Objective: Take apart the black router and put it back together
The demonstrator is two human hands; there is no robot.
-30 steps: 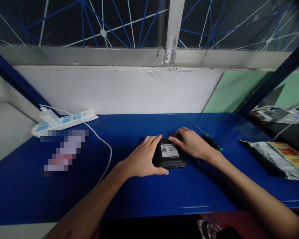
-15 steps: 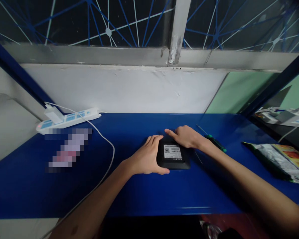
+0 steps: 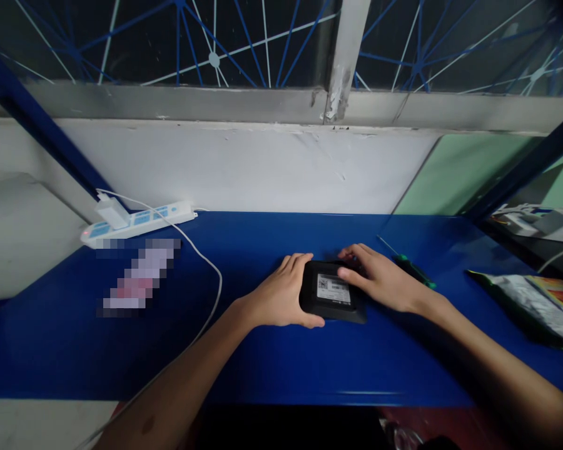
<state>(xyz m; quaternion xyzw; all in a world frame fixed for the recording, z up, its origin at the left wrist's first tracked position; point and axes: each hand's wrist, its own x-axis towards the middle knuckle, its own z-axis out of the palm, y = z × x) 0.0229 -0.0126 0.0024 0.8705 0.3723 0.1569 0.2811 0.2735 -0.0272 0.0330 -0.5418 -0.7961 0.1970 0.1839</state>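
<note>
A: What have I got at the hands?
B: From my end, the left hand (image 3: 281, 294) is clamped on the left side of the black box (image 3: 312, 305); the fingers wrap the far corner and the thumb sits at the near edge; the box is on the blue table (image 3: 272, 365), label (image 3: 333, 290) up, between both hands.
A: And the right hand (image 3: 387, 281)?
B: Thumb and fingers apart, over the box's far right corner; I can't tell if they're pressing on it.
A: Anything else around?
B: Green screwdriver (image 3: 413, 270) just past the right wrist; shiny packet (image 3: 528, 306) farther right; over left I see a power strip (image 3: 141, 224) with a white plug (image 3: 114, 212) in it, plus some pixelated thing (image 3: 145, 272) nearer me.
</note>
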